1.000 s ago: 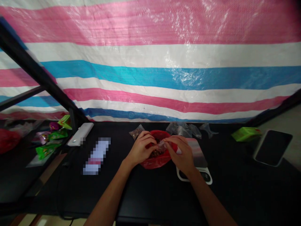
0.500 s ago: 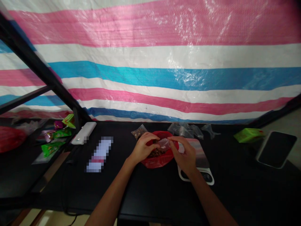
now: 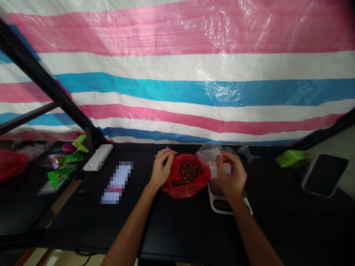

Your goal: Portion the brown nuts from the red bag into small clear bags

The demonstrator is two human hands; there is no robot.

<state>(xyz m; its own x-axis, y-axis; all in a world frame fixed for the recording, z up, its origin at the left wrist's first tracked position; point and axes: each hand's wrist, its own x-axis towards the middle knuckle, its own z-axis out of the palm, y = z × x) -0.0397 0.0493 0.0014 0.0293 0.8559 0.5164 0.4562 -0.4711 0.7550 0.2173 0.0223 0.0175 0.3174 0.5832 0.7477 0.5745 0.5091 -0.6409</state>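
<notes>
A red plastic bag (image 3: 177, 190) lies with its mouth spread wide, and small brown pieces (image 3: 190, 171) fill it. At its left side is my left hand (image 3: 161, 170), empty, thumb and fingers apart. My right hand (image 3: 233, 175) pinches a small clear plastic bag (image 3: 208, 156) by its edge, just right of the red bag's mouth. Beneath that hand sits a white kitchen scale (image 3: 212, 201) with a metallic plate, partly covered by the hand. A filled clear bag behind my left hand is mostly hidden.
Other clear bags (image 3: 246, 152) lie at the back. On the right are a green box (image 3: 292, 159) and a leaning phone (image 3: 324, 175). A white power bank-like block (image 3: 100, 157) and a blurred-out slip (image 3: 118, 183) lie left. Striped sheeting (image 3: 177, 66) hangs behind.
My hands have moved apart. The clear bag has gone right with my right hand, away from above the red bag. My left hand has let go of it and shifted left.
</notes>
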